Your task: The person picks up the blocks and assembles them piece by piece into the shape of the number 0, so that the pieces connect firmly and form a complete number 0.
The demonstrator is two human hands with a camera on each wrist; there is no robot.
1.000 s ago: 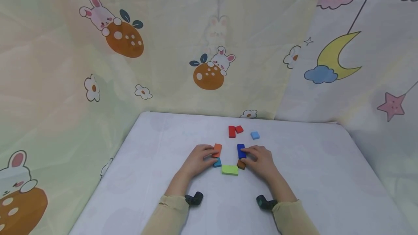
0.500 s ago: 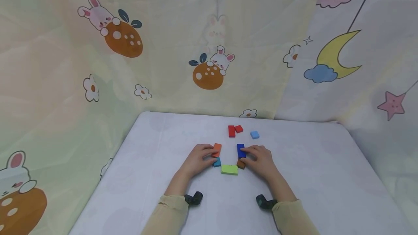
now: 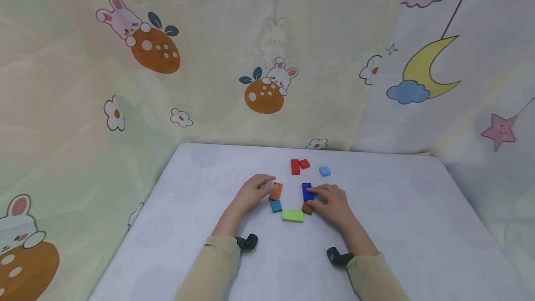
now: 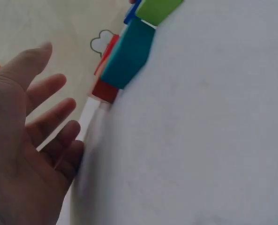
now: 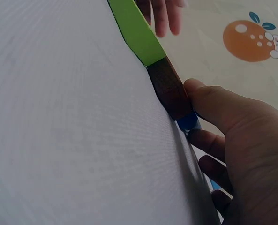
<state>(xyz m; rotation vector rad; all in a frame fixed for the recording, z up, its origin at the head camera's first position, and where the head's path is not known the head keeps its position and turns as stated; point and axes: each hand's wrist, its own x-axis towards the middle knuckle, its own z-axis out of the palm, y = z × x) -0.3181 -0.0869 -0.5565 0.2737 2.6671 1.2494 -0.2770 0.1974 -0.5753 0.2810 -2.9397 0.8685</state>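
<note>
While the right hand point(image 3: 336, 202) rests loosely bent fingers and thumb against the right side of the blue block point(image 3: 306, 188) and brown block point(image 3: 307, 209), seemingly to keep them lined up without pinching, the left hand point(image 3: 251, 194), fingers spread, grips nothing beside the orange block point(image 3: 276, 192) (whether it touches, I cannot tell). A teal block point(image 3: 276, 206) lies just nearer; the green block point(image 3: 292, 216) apparently bridges both rows.

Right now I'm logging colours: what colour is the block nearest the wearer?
Lime green; the block shows best in the head view.
</note>
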